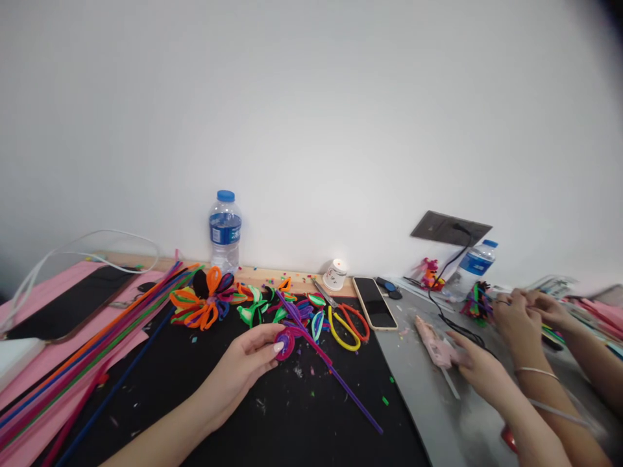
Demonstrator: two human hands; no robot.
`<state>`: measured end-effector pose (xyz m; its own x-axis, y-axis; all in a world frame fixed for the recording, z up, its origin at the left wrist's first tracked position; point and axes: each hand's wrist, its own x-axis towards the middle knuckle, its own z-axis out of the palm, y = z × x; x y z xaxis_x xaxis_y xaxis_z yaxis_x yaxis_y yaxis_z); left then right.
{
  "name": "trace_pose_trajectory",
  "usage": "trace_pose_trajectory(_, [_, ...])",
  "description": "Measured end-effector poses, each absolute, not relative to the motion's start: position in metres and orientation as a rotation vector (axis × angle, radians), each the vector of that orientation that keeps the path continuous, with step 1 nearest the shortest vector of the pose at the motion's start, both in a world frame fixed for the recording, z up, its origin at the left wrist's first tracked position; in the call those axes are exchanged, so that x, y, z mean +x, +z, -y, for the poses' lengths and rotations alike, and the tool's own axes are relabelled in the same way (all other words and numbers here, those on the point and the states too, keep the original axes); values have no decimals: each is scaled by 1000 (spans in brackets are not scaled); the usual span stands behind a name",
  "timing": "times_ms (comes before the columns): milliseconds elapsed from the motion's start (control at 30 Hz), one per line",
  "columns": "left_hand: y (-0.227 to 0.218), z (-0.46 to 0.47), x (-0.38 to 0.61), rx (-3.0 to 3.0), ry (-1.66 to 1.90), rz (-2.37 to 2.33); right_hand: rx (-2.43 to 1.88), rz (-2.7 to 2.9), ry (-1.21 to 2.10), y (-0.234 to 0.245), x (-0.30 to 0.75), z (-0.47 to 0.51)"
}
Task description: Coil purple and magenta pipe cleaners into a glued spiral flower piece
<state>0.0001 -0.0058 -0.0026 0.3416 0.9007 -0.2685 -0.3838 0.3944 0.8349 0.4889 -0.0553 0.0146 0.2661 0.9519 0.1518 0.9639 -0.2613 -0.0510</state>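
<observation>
A: How about the left hand [250,357]?
B: Stretched in from the bottom left, low over the black mat [257,428]. Nearly closed, pinching a purple coil [283,345] with thumb and fingertips.
A: And the coil?
B: Right at the fingertips, over the mat, with the flat round side mostly facing this way.
A: And the purple stem [359,403]?
B: Just beside the coil, long and thin, slanting from the petals [252,312] down to the right. Can't tell if joined to the coil.
A: And the right hand [479,371]?
B: Stretched in from the bottom right, over the grey table [409,383]. Half curled round the handle of the pink glue gun [432,342].
A: Pointing where?
B: Nose toward the wall [292,130] and a bit left, long way slanting back to the near right. Can't tell if lifted.
</observation>
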Motion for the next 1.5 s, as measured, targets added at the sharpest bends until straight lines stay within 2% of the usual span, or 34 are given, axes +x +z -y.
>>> trace_pose_trajectory(267, [-3, 2, 1, 771, 945, -784, -2541, 1860, -192, 11, 475, 49])
trace_pose_trajectory(433, [-2, 3, -1, 779, 958, -812, -2360, 1754, -173, 27, 458, 54])
trace_pose_trajectory(700, [3, 5, 0, 757, 979, -857, -1781, 1689, 345, 72, 375, 61])
trace_pose_trajectory(833, [1, 5, -1, 709, 975, -850, -1649, 1720, 560, 84, 317, 61])
trace_pose_trajectory(1033, [0, 3, -2, 610, 998, -833, -1519, 1763, 715, 67, 249, 58])
trace_pose_trajectory(1500, [-3, 2, -2, 483, 995, -763, -1503, 1684, 634, 32, 211, 39])
